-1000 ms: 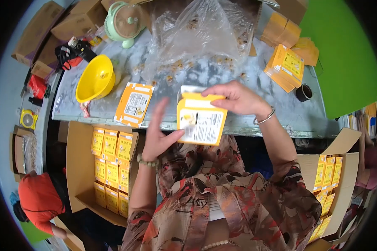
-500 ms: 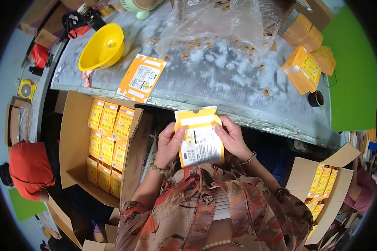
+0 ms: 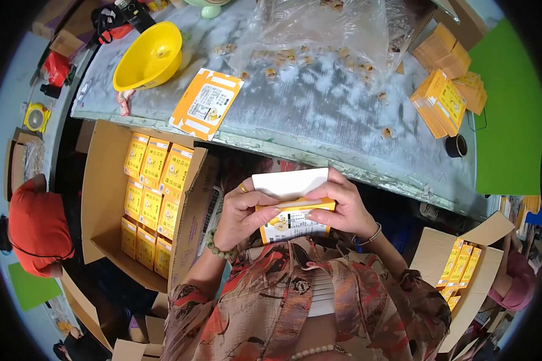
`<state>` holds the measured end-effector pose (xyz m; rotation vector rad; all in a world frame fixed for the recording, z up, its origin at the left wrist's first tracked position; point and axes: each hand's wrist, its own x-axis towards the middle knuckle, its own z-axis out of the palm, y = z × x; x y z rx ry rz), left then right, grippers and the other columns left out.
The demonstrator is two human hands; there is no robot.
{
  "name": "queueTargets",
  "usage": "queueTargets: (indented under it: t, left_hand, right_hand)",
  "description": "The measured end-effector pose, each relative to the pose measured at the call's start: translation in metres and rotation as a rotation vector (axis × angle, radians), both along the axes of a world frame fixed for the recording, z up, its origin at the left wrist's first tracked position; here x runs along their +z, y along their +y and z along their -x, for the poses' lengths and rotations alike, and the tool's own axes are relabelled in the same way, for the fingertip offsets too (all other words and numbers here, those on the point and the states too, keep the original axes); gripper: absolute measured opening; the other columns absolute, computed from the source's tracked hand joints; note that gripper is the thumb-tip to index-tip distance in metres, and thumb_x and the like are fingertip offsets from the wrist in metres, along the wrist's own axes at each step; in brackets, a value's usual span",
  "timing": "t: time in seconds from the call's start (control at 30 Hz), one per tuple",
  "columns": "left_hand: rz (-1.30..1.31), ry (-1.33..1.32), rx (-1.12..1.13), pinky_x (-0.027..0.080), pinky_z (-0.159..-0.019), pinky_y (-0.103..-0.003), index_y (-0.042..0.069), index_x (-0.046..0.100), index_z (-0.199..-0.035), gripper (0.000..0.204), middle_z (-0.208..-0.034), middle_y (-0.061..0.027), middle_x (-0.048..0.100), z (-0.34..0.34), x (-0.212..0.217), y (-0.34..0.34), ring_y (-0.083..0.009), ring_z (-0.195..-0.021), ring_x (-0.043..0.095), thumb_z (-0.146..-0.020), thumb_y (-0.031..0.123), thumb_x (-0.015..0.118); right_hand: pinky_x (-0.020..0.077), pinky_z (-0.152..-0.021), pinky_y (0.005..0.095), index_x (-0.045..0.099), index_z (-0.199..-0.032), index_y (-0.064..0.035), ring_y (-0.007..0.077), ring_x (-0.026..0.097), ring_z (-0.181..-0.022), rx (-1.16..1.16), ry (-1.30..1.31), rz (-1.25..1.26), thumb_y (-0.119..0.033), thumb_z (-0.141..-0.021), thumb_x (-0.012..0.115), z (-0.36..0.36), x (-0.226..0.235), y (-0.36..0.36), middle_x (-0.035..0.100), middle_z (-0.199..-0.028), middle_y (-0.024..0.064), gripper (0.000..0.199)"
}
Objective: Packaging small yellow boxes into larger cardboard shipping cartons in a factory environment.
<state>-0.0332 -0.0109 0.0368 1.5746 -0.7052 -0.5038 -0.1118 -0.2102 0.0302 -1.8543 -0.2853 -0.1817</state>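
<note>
Holding one yellow box [image 3: 292, 212] in both grips, below the counter [image 3: 319, 120] edge.
Left hand [image 3: 242, 215] and right hand [image 3: 338, 207] clamp its ends; long axis runs left-right, white flap up, equally near.

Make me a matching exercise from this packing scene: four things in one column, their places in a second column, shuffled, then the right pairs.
Things:
1. yellow funnel
2. flat unfolded carton
3. small yellow box
4. stack of flat cartons

Places:
A. held in both hands, close to the body
B. on the table's far left
C. on the table's right end
D. lying at the table's near edge

Pairs: 1-B, 2-D, 3-A, 4-C
</note>
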Motion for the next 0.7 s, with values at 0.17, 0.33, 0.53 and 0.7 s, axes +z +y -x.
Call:
queueTargets:
  t: [0.17, 0.33, 0.53, 0.7]
  left_hand:
    - [-0.029, -0.036, -0.037, 0.039, -0.072, -0.029, -0.002, 0.060, -0.074, 0.021, -0.081, -0.0114, 0.057, -0.003, 0.001, 0.002, -0.0193, -0.084, 0.049, -0.068, 0.017, 0.061]
    - [0.141, -0.002, -0.012, 0.039, -0.074, -0.028, -0.001, 0.057, -0.086, 0.028, -0.097, -0.0130, 0.051, 0.000, -0.014, 0.004, -0.0180, -0.087, 0.048, -0.067, 0.019, 0.063]
    - [0.525, 0.258, 0.176, 0.036, -0.086, -0.032, 0.002, 0.038, -0.101, 0.041, -0.109, -0.0136, 0.041, 0.002, -0.014, 0.001, -0.0210, -0.102, 0.043, -0.067, 0.002, 0.060]
    - [0.006, 0.863, 0.100, 0.047, -0.047, -0.025, 0.003, 0.035, -0.106, 0.053, -0.084, -0.0122, 0.050, -0.024, -0.011, 0.014, -0.0191, -0.056, 0.055, -0.080, 0.048, 0.037]
  right_hand:
    - [0.0389, -0.070, 0.0265, 0.056, -0.085, -0.0029, 0.0190, 0.049, -0.085, 0.030, 0.050, -0.001, -0.009, -0.062, 0.067, -0.001, -0.004, -0.004, 0.049, -0.091, 0.0091, 0.026]
    - [0.0387, -0.073, 0.0270, 0.052, -0.096, -0.0033, 0.0198, 0.049, -0.087, 0.045, 0.056, -0.027, -0.007, -0.062, 0.066, -0.006, 0.011, 0.000, 0.048, -0.094, 0.0096, 0.037]
    - [0.0363, -0.083, 0.0273, 0.039, -0.111, 0.0005, 0.0167, 0.046, -0.097, -0.030, 0.107, -0.380, -0.006, -0.061, 0.066, -0.004, 0.000, 0.012, 0.044, -0.110, 0.0112, 0.057]
    - [0.0431, -0.075, 0.0351, 0.034, -0.112, 0.0009, 0.0239, 0.052, -0.087, -0.058, -0.396, -0.155, -0.010, -0.054, 0.071, -0.026, 0.030, -0.010, 0.049, -0.101, 0.0170, 0.070]
